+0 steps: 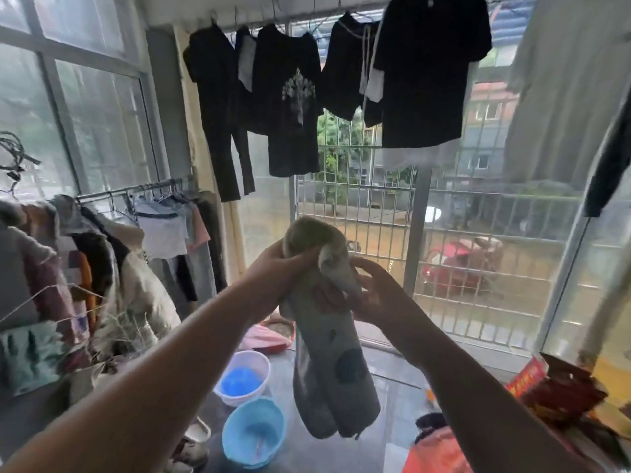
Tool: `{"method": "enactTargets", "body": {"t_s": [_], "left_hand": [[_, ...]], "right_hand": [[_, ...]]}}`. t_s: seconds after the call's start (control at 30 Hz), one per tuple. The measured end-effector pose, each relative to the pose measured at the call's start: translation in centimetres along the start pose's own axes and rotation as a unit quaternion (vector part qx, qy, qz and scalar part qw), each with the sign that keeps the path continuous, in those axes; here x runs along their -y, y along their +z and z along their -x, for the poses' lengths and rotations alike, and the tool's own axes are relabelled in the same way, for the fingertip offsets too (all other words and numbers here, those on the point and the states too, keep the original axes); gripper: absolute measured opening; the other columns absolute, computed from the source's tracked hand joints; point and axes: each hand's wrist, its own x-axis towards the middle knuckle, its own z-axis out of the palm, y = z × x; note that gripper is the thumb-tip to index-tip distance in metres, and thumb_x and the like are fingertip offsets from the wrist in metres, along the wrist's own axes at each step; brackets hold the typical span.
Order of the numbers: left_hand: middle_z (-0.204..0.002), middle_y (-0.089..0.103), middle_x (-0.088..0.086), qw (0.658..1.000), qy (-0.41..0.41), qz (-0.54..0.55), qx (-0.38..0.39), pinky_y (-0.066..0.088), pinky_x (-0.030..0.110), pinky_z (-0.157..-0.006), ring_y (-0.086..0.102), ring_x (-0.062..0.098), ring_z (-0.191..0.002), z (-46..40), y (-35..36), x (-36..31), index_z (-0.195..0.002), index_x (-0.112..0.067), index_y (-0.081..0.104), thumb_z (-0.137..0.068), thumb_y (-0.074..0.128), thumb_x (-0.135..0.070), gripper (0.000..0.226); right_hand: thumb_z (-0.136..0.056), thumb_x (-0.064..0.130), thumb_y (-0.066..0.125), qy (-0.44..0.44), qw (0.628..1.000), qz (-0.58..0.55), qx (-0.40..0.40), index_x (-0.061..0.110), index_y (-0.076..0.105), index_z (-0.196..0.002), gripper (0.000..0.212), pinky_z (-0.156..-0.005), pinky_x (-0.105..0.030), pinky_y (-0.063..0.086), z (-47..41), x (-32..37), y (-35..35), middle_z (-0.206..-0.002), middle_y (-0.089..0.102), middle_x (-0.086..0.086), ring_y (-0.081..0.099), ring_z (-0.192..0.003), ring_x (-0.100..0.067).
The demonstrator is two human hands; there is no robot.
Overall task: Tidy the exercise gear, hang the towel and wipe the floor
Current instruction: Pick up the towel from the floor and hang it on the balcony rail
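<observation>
Both hands are raised in front of the barred window, holding a grey towel (333,363) with dark round spots between them. The left hand (278,271) is closed around the bunched top of the towel, where the cloth bulges up over the fingers in a rounded fold; the right hand (375,291) sits just beside it on the right, fingers curled and pinching the cloth a little lower. From that grip the towel hangs straight down, its long axis vertical and its free end dangling above the floor (392,377), over the blue basin (252,431) and the white basin (244,377) near the left. The relation that matters for hanging is up and down: the clothes rail (307,20) runs left to right near the ceiling, well above both hands, crowded with dark garments (290,97). The likeliest step is to lift the towel's top toward the rail and drape it over, which would call for a bare stretch of rail; whether one exists cannot be told here. Both hands seem about equally near the rail, the left slightly higher.
</observation>
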Motion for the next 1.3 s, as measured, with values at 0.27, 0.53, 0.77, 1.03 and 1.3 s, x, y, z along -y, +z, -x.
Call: {"method": "enactTargets", "body": {"t_s": [0.27, 0.53, 0.77, 1.03, 1.3], "left_hand": [[-0.097, 0.074, 0.015, 0.996, 0.016, 0.039, 0.073, 0.059, 0.03, -0.071, 0.072, 0.024, -0.086, -19.4, -7.6, 2.3, -0.098, -0.009, 0.074, -0.086, 0.069, -0.025, 0.02], [-0.103, 0.069, 0.022, 0.993, -0.014, 0.089, 0.08, 0.06, 0.036, -0.074, 0.07, 0.03, -0.086, -39.7, -14.6, 6.5, -0.113, 0.003, 0.066, -0.09, 0.065, -0.02, 0.032], [-0.111, 0.066, 0.034, 0.995, -0.019, 0.046, 0.084, 0.052, 0.059, -0.094, 0.066, 0.044, -0.097, -54.3, -15.8, 9.7, -0.113, 0.002, 0.065, -0.087, 0.068, -0.006, 0.028], [-0.101, 0.058, 0.026, 0.991, -0.012, 0.013, 0.135, 0.056, 0.044, -0.078, 0.062, 0.036, -0.085, -74.9, -17.3, 13.6, -0.109, 0.012, 0.054, -0.065, 0.067, 0.003, 0.046], [-0.078, 0.07, 0.009, 0.968, -0.044, -0.012, 0.246, 0.057, 0.031, -0.069, 0.068, 0.022, -0.072, -90.7, -19.1, 17.1, -0.072, -0.009, 0.073, -0.087, 0.058, -0.001, 0.022]], "right_hand": [[-0.073, 0.035, 0.071, -0.025, 0.988, -0.022, -0.148, 0.014, 0.069, -0.098, 0.033, -0.078, -0.052, 0.058, -21.2, -4.2, 0.8, -0.094, 0.071, -0.011, 0.069, -0.092, -0.033], [-0.089, 0.005, 0.065, 0.008, 0.971, 0.05, -0.233, 0.001, 0.068, -0.092, 0.005, -0.077, -0.045, 0.058, -38.3, -11.3, -4.4, -0.085, 0.07, -0.019, 0.069, -0.081, -0.026], [-0.083, 0.02, 0.075, -0.02, 0.958, 0.076, -0.276, 0.021, 0.079, -0.077, 0.007, -0.057, -0.028, 0.041, -49.5, -15.8, -11.0, -0.068, 0.069, -0.008, 0.056, -0.061, -0.018], [-0.084, 0.036, 0.076, -0.009, 0.936, 0.172, -0.309, 0.018, 0.074, -0.069, 0.023, -0.054, -0.028, 0.045, -65.1, -24.7, -21.8, -0.055, 0.064, 0.005, 0.056, -0.057, -0.016], [-0.089, 0.048, 0.065, 0.012, 0.919, 0.244, -0.31, 0.017, 0.056, -0.05, 0.051, -0.046, -0.023, 0.035, -82.6, -30.6, -28.6, -0.047, 0.051, 0.006, 0.048, -0.049, -0.014]]}}
